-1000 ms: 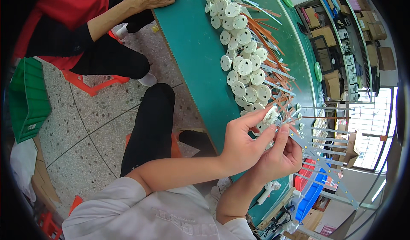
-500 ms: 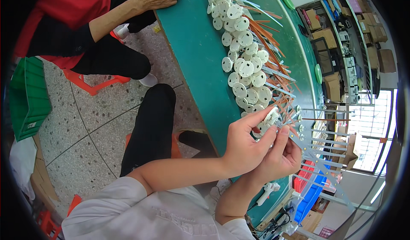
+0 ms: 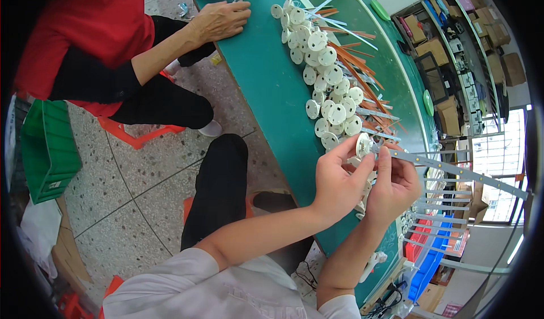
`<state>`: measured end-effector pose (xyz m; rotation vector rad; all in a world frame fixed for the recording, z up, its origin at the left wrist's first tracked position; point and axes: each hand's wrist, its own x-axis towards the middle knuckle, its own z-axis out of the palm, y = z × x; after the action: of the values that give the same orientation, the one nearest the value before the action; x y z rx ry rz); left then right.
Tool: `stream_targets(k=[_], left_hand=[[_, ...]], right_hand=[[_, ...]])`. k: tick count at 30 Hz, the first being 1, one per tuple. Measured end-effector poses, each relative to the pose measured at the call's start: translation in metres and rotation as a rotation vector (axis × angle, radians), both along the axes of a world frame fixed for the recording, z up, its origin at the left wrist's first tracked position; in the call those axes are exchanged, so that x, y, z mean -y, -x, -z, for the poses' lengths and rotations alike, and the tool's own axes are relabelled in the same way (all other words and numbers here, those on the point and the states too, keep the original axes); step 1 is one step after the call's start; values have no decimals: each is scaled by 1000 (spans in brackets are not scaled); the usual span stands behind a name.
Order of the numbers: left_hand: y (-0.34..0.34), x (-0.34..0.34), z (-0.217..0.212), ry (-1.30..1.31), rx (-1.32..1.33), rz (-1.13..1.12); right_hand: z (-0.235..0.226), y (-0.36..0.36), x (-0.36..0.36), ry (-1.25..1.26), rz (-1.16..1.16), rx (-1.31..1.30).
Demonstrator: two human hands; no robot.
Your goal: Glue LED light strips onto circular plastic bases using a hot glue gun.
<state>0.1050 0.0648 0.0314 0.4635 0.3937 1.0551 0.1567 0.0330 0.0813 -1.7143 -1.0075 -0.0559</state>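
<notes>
The fingers (image 3: 347,149) of the left hand (image 3: 335,182) pinch a small white round disc (image 3: 363,145), closed on its rim, just above the near edge of the green bench (image 3: 272,86). The right hand (image 3: 395,184) sits touching the left, its fingers (image 3: 384,160) closed around the near end of a long pale strip (image 3: 453,168) that runs out toward the far right of the bench; the disc and strip end seem to meet, though the thumbs hide the joint. Beyond the hands, a heap of similar white discs (image 3: 326,86) lies along the middle of the bench, mixed with orange strips (image 3: 354,72) and more pale strips. At the bench's far left edge another person in a red top rests a hand (image 3: 218,19) on the surface. A green crate (image 3: 48,149) stands on the floor.
</notes>
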Motion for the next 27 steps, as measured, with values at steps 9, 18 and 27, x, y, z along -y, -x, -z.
stream_targets(k=[9, 18, 27], left_hand=[[-1, -2, 2, -21, -26, -88], [-4, 1, 2, -29, -39, -78], [-2, 0, 1, -85, -124, -75]], right_hand=[[0, 6, -2, 6, -10, -16], [0, 7, 1, -13, 7, -28], [1, 4, 2, -39, 11, -40]])
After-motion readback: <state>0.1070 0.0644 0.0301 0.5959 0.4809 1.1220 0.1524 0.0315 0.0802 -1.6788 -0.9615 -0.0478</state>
